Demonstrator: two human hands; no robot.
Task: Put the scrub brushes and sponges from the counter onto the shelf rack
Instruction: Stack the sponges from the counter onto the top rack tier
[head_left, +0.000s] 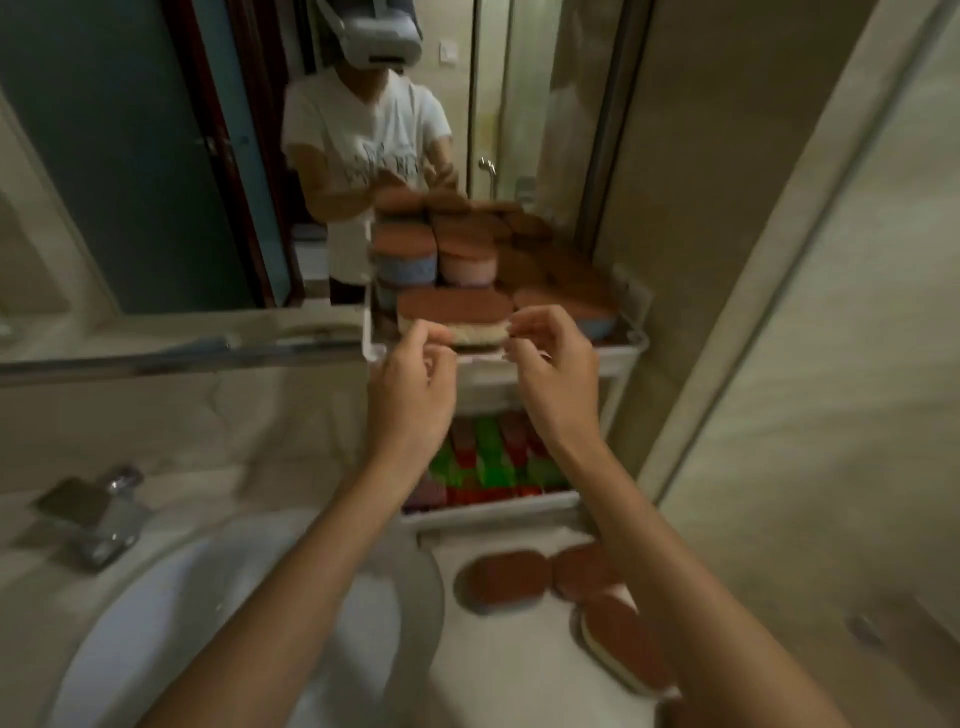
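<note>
A brown-topped sponge with a pale yellow base (453, 317) sits at the front of the white shelf rack's top tier (626, 358). My left hand (410, 384) pinches its left end and my right hand (556, 374) pinches its right end. Behind it, several more brown-topped sponges are stacked on that tier, some with blue or pink bases (405, 260). The lower tier (493, 512) holds several red and green brushes or sponges (488, 457). Three brown-topped sponges lie on the counter: one (506, 577), one (584, 569) and one (628, 649) partly under my right forearm.
A white sink basin (182, 623) with a chrome tap (98, 519) lies at the lower left. A mirror (156, 156) above a chrome rail (156, 361) reflects a person in a white shirt. A glass shower panel (831, 364) closes the right side.
</note>
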